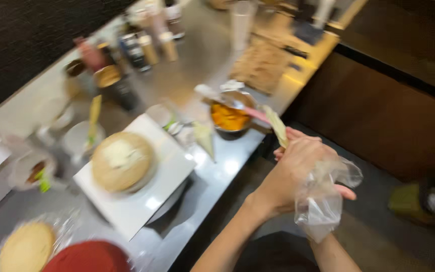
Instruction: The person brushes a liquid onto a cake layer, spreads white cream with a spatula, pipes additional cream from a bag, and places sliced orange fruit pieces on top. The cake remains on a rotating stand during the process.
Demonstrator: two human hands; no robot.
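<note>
Both hands are off the counter edge at abt 4 o'clock, working a clear plastic piping bag (323, 199). The left hand (290, 176) is closed round the bag's upper part, fingers curled over it; the right hand (341, 194) is mostly hidden behind the plastic, looks wrapped under the bag, but I cannot tell its grip for sure. The bag looks empty and crumpled, so filling seems not yet begun, by my reckoning. At 9 o'clock from the hands a round cake layer (122, 161) sits on a white square board (159, 194), pale cream patch in the middle only, so spreading looks barely started and the sides are bare. At 11 o'clock a small metal bowl (230, 118) holds orange stuff w/ a spatula (215, 95) resting in it. Further back: a dark cup (114, 85) w/ tan contents, a white tub (79, 138) w/ a yellow-handled tool in it, bottles and jars, too blurred to read contents. Another pale cake layer (26, 247) lies at 8 o'clock in wrap, beside a red lid (89, 257).
</note>
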